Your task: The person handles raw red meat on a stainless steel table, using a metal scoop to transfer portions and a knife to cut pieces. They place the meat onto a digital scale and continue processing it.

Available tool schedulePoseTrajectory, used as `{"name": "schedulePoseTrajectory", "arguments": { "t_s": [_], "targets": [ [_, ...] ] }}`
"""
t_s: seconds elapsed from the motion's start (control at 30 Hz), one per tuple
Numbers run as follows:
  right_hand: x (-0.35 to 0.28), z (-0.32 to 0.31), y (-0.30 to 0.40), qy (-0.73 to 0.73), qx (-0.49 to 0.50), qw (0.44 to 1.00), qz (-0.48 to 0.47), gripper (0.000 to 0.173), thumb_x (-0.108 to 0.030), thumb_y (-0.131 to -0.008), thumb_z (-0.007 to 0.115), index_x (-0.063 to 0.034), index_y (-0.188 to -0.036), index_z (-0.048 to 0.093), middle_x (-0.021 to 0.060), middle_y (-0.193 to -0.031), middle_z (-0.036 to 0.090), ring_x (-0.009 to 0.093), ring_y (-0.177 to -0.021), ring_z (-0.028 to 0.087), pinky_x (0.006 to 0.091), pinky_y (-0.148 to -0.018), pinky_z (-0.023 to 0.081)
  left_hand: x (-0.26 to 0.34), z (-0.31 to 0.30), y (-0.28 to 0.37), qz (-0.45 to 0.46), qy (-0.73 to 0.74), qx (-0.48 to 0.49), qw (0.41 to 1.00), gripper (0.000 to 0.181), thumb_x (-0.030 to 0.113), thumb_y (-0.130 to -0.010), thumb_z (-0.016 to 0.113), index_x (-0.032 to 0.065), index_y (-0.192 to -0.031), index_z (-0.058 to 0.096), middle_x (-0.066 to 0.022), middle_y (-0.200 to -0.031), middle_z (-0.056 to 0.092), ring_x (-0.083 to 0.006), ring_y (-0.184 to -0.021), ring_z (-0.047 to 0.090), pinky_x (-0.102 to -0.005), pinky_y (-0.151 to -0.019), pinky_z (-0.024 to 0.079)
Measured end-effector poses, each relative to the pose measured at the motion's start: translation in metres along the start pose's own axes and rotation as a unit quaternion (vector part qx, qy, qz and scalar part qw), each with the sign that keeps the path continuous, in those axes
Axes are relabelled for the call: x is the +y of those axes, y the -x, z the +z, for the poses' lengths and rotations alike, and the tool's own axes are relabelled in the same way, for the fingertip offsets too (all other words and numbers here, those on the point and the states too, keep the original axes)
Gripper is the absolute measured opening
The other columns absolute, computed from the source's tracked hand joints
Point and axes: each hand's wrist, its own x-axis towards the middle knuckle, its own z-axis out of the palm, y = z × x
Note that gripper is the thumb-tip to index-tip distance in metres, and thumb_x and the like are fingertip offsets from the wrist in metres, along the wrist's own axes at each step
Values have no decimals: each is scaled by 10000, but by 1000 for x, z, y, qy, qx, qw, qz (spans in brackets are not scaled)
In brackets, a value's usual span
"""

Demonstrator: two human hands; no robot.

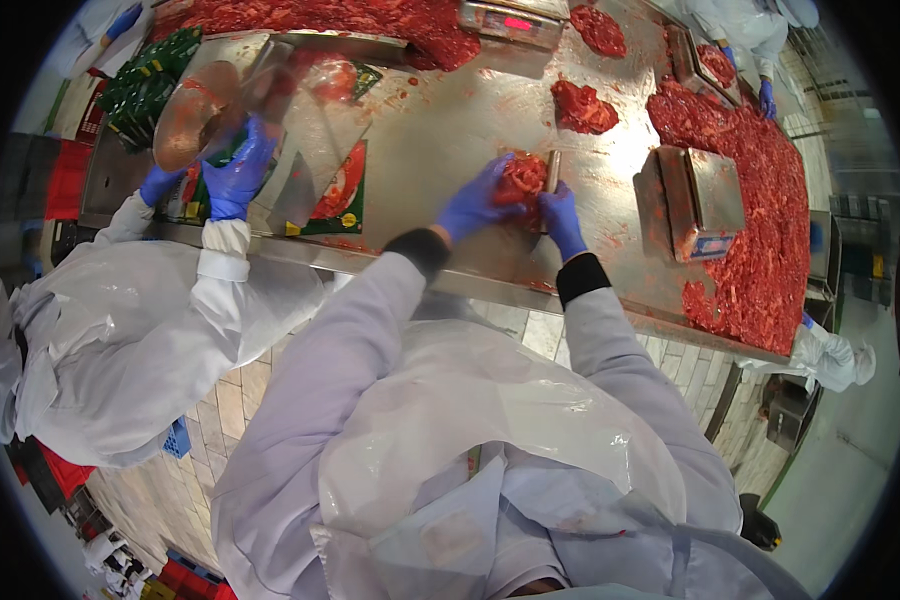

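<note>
My left hand, in a blue glove, cups the left side of a portion of raw red meat over the steel table. My right hand, gloved too, is closed around a metal tool whose flat edge-on part stands upright against the meat's right side. Its full shape cannot be told. Another meat portion lies just beyond, and a further one near the far edge. To the right of my hands stands a steel weighing scale with a small display.
A long heap of meat borders the scale at right; more meat lies along the far side beside a second scale. At left a co-worker's gloved hands are by a metal funnel and green printed bags.
</note>
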Motion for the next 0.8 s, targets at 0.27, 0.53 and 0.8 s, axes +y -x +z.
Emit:
{"name": "schedulePoseTrajectory", "arguments": {
  "t_s": [0.27, 0.53, 0.8],
  "targets": [
    [-215, 55, 28, -158, -6, 942, -297, 306, -101, -751, 580, 35, -1016, 511, 157, -804, 578, 241, -677, 547, 355, -623, 462, 97, -138, -30, 146, 98, 290, 941, 699, 220, -729, 745, -4, -1292, 396, -157, -1258, 476, -240, -1160, 474, -335, -984, 380],
    [-426, 184, 83, -76, 82, 821, -559, 519, -153, -765, 580, 61, -1208, 416, 232, -842, 582, 355, -695, 582, 419, -589, 472, 182, -412, 8, 128, 279, 465, 831, 714, 569, -842, 391, 4, -1277, 431, -115, -1279, 487, -233, -1169, 449, -359, -1016, 303],
    [-358, 157, 42, 48, 94, 832, -544, 358, -207, -795, 575, 19, -1069, 530, 195, -998, 578, 353, -837, 601, 407, -707, 503, 108, -421, 49, -182, 176, 488, 835, 954, 814, -757, 217, 59, -1270, 493, -122, -1252, 533, -258, -1089, 503, -423, -994, 258]
  ]
}}
